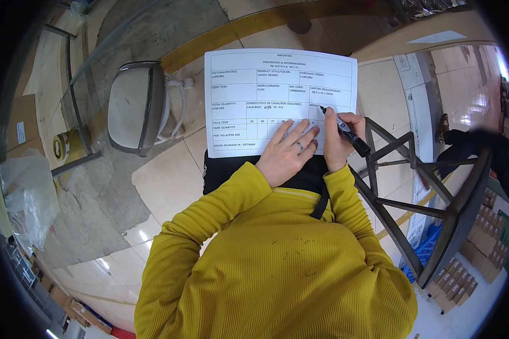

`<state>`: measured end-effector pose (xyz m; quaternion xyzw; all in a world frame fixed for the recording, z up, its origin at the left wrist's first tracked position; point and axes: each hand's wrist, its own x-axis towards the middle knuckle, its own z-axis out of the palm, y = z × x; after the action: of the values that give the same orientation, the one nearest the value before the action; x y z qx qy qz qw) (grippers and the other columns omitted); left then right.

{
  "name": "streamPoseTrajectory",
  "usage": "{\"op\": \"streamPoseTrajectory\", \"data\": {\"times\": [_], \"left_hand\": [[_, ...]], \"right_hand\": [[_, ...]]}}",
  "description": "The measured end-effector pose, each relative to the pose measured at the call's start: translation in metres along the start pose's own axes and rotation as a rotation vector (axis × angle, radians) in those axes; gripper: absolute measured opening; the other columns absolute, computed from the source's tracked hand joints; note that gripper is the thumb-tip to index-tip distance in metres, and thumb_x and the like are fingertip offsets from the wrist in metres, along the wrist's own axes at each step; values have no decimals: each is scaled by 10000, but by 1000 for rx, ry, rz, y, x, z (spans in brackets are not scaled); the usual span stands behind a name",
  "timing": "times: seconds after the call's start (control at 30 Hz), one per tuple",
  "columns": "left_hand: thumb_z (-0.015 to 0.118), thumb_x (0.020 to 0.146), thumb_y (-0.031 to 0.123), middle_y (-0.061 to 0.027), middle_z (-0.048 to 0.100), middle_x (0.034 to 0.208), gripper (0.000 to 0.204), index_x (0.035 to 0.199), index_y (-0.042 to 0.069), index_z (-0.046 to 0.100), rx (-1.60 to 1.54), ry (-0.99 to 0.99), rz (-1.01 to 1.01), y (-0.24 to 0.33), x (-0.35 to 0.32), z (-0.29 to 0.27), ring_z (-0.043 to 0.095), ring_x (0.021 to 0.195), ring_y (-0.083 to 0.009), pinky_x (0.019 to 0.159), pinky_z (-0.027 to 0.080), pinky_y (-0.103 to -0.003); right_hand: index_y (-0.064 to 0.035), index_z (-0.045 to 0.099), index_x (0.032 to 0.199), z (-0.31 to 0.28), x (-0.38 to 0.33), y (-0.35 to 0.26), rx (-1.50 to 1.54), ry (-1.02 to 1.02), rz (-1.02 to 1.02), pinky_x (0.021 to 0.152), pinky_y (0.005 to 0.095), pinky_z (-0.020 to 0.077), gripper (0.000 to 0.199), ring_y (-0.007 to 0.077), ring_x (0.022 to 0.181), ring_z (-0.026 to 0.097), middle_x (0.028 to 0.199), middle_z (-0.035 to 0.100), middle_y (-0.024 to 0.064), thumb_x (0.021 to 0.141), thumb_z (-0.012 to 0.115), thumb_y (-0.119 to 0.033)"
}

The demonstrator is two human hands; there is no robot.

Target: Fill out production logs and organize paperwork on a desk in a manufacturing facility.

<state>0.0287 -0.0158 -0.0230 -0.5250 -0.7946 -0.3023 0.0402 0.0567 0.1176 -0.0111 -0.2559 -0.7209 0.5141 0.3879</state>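
A white printed form sheet [266,85] with a ruled table lies on a black pad [220,169] on my lap. My left hand [288,152], with a ring on one finger, lies flat on the sheet's lower edge and holds it down. My right hand [339,138] grips a black marker [345,131], whose tip touches a box at the right of the table. Both sleeves are mustard yellow.
A grey stool [137,106] stands to the left on the tiled floor. A dark metal frame [435,214] rises close on my right, with stacked cardboard boxes [469,265] behind it. Clear plastic wrap [25,198] lies at far left. Another person's legs [464,147] show at right.
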Motion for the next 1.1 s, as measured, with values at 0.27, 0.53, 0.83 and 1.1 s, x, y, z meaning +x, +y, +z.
{"op": "streamPoseTrajectory", "data": {"times": [0.27, 0.53, 0.83, 1.1], "left_hand": [[554, 734, 117, -93, 558, 1137, 190, 893, 44, 628, -41, 28, -7, 2, -2, 0, 453, 1165, -257, 979, 338, -455], [549, 736, 110, -100, 562, 1119, 185, 887, 37, 628, -45, 29, -8, 3, -2, 1, 455, 1162, -260, 980, 332, -462], [549, 737, 111, -98, 554, 1138, 188, 894, 39, 624, -48, 22, -9, 3, 0, -1, 452, 1166, -261, 985, 327, -456], [547, 737, 112, -98, 549, 1156, 201, 911, 40, 617, -53, -6, -8, 2, 0, -2, 451, 1168, -263, 987, 325, -456]], "right_hand": [[-55, 455, 730, -4, -4, 11, -73, -82, -88, 531, 204, 379, 264, 49, 586, 449, 655, 516, 13, 735, 719, -70], [-43, 471, 721, -4, -1, 12, -123, -115, -101, 523, 208, 390, 259, 57, 571, 462, 647, 529, 20, 728, 728, -83], [-39, 480, 716, -4, -1, 16, -95, -70, -91, 508, 214, 378, 245, 58, 557, 442, 634, 512, 12, 726, 722, -77], [-44, 478, 720, -6, 0, 16, -110, -83, -129, 511, 213, 378, 236, 62, 559, 443, 637, 511, 14, 730, 712, -68]]}}
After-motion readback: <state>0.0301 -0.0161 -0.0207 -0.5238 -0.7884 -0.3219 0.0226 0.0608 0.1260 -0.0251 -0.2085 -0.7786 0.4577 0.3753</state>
